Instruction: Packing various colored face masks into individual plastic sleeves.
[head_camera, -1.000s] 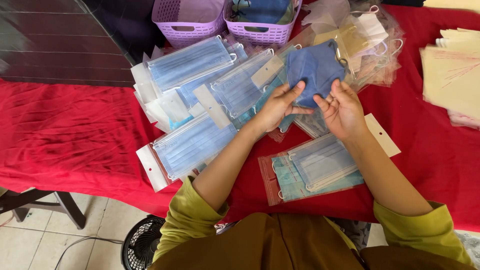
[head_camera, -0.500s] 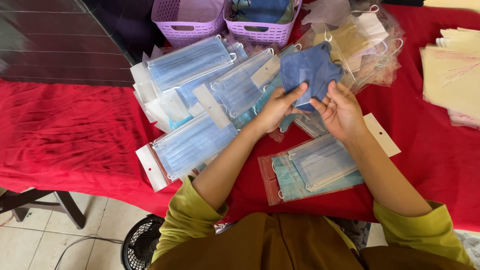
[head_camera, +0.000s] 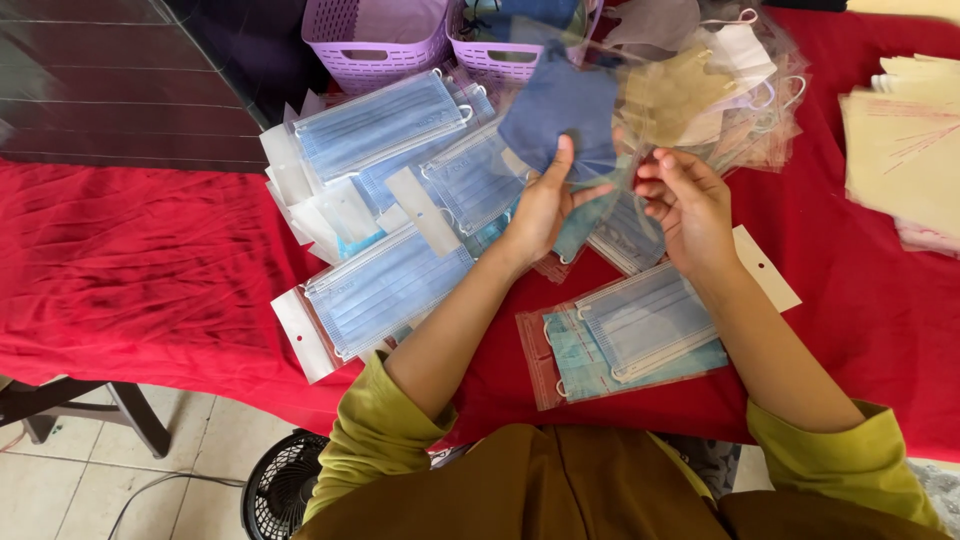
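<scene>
My left hand (head_camera: 540, 215) pinches the lower edge of a dark blue cloth face mask (head_camera: 560, 115) and holds it up over the pile of packs. My right hand (head_camera: 690, 210) is just to the right of it, fingertips pinched on what looks like a clear plastic sleeve (head_camera: 625, 205) hanging between the two hands. Under both hands lie sealed packs of light blue pleated masks (head_camera: 385, 285), and one more pack (head_camera: 645, 320) rests near my right wrist.
Two purple baskets (head_camera: 375, 50) (head_camera: 500, 62) stand at the back of the red-clothed table (head_camera: 150, 260). Bagged beige and white masks (head_camera: 700, 90) are heaped at the back right. Cream packets (head_camera: 905, 150) are stacked at the right edge. A black fan (head_camera: 285, 490) sits on the floor.
My left hand lifted the dark blue mask up and to the left, away from my right hand. The right hand rose slightly and stayed in place.
</scene>
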